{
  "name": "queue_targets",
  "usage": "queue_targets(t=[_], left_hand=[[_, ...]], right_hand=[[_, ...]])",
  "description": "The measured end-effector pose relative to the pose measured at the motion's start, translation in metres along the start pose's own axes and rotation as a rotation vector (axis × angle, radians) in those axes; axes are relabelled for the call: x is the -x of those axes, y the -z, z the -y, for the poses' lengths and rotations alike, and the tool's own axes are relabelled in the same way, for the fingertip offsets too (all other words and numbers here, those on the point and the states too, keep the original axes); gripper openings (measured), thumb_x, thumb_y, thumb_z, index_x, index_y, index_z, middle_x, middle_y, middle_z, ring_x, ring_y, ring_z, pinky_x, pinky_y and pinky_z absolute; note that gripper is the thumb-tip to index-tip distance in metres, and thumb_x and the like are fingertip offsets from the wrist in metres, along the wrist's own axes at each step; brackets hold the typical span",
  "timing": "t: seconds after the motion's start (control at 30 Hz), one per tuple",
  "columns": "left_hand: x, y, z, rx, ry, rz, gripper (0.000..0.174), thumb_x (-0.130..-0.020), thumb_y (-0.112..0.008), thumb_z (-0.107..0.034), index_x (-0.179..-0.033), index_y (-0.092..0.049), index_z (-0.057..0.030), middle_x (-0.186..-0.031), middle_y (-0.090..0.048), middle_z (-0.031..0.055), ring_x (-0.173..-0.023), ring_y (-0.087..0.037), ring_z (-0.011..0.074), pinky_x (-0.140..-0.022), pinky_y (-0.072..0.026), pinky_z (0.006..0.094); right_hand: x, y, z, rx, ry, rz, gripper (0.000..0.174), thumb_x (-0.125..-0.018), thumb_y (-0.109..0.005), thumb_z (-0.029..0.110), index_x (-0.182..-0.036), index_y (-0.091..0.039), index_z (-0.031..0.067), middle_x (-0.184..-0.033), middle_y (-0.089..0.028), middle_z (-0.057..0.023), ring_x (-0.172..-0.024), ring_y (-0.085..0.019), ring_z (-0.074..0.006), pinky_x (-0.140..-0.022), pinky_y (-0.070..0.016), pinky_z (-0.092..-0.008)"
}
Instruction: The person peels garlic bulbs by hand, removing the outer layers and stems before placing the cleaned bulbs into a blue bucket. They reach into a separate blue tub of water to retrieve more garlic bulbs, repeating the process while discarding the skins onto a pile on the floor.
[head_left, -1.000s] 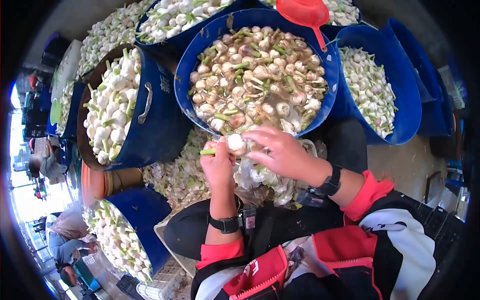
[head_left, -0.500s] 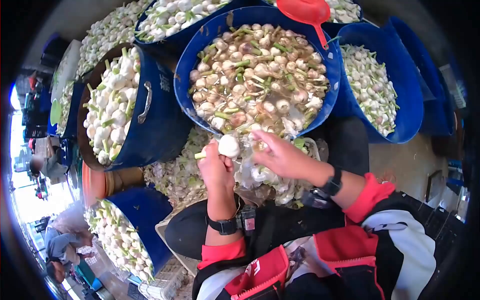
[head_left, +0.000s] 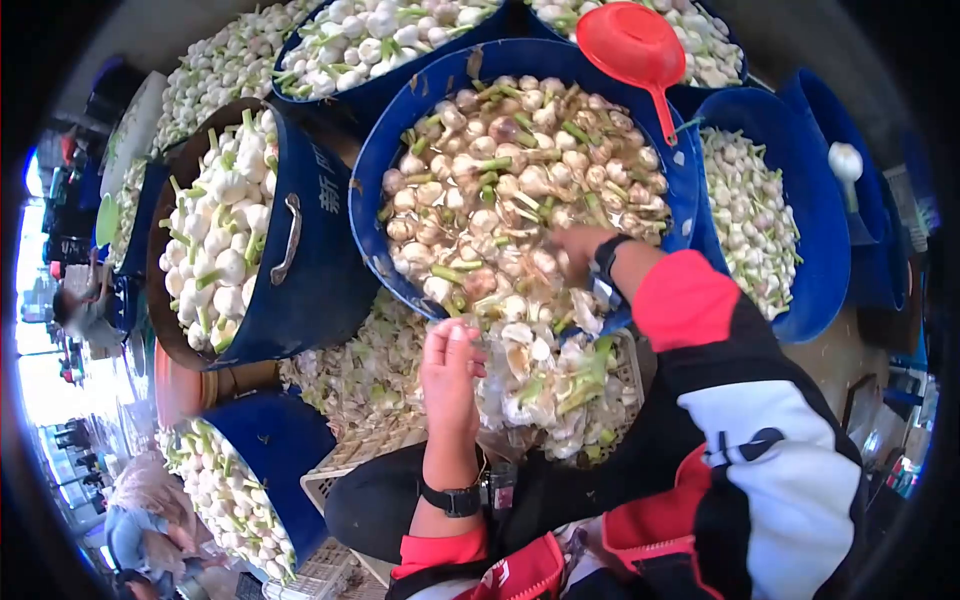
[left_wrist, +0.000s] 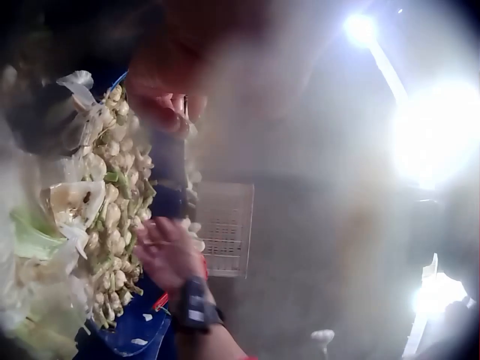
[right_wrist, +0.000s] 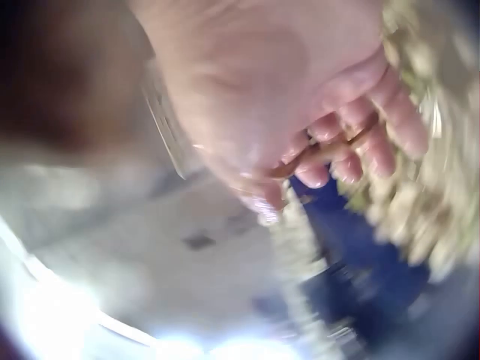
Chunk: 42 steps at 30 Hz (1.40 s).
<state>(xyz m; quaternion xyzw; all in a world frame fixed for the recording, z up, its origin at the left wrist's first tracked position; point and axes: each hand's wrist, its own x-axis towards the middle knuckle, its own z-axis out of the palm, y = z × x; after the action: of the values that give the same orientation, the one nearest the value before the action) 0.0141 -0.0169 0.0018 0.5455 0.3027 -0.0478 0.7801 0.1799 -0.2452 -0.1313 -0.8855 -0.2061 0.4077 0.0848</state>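
My right hand reaches over the blue tub, close above wet, brownish garlic bulbs lying in murky water. Its fingers look loosely bent and hold no bulb in the right wrist view, where a thin brown strip crosses them. Just in front of the tub, my left hand is raised, fingers and thumb pointing up, with no bulb in it. Below and beside it lies a heap of pale garlic skins in a basket. At the far right, one clean white garlic bulb with its stem appears in mid-air.
A red ladle rests on the tub's back rim. Blue barrels of white garlic stand left, right and lower left. More peelings cover the floor at left. People sit at the far left.
The white bulb has left my left hand, and a white bulb now appears at far right. My right hand has moved from beside the left hand forward over the tub.
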Motion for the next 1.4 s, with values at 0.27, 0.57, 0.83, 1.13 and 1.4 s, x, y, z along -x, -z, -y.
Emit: queue_targets(t=[0.27,0.57,0.83,1.13,1.4], left_hand=[[-0.009,-0.010,0.020,-0.239,0.010,0.224,0.071,-0.073,-0.065,-0.004,-0.131,-0.025,-0.0022,-0.123,-0.038,0.0141,-0.093,-0.051,0.0168,-0.078,-0.0462,0.0274],[0.009,-0.003,0.001,0.105,-0.185,0.277,0.060,-0.072,-0.063,0.005,-0.125,-0.035,0.0033,-0.108,-0.052,0.0090,-0.094,-0.053,0.0131,-0.080,-0.0456,0.0251],[0.020,-0.002,0.003,0.005,-0.230,0.351,0.059,-0.070,-0.065,0.006,-0.122,-0.039,0.0023,-0.103,-0.054,0.0064,-0.090,-0.054,0.0125,-0.078,-0.0459,0.0247],[0.021,0.015,-0.002,0.385,-0.058,0.481,0.046,-0.079,-0.048,-0.013,-0.122,-0.034,-0.0055,-0.104,-0.053,0.0114,-0.092,-0.056,0.0231,-0.076,-0.0491,0.0360],[0.027,0.001,-0.005,0.287,-0.032,0.398,0.042,-0.079,-0.041,-0.007,-0.120,-0.040,-0.0012,-0.098,-0.055,0.0102,-0.078,-0.058,0.0194,-0.064,-0.0477,0.0281]], right_hand=[[0.061,0.020,0.067,-0.780,0.212,-0.108,0.033,-0.076,-0.064,0.029,-0.094,-0.060,0.0013,-0.079,-0.063,-0.0090,-0.071,-0.058,-0.0131,-0.065,-0.0466,-0.0277],[0.145,-0.007,0.157,-0.827,0.382,-0.829,0.021,-0.081,-0.058,0.015,-0.096,-0.062,0.0018,-0.079,-0.063,-0.0099,-0.069,-0.059,-0.0181,-0.063,-0.0465,-0.0303],[0.168,0.003,0.165,-0.441,0.276,-0.854,0.013,-0.074,-0.058,0.011,-0.078,-0.062,0.0003,-0.070,-0.060,-0.0131,-0.061,-0.057,-0.0257,-0.057,-0.0447,-0.0324],[0.183,-0.047,0.141,-0.346,0.159,-0.510,0.016,-0.073,-0.058,0.015,-0.085,-0.062,0.0066,-0.077,-0.061,-0.0121,-0.072,-0.059,-0.0282,-0.064,-0.0473,-0.0340],[0.189,-0.002,0.165,-0.120,0.521,-1.024,0.015,-0.075,-0.060,0.015,-0.086,-0.062,0.0042,-0.081,-0.061,-0.0088,-0.075,-0.059,-0.0252,-0.065,-0.0479,-0.0338]])
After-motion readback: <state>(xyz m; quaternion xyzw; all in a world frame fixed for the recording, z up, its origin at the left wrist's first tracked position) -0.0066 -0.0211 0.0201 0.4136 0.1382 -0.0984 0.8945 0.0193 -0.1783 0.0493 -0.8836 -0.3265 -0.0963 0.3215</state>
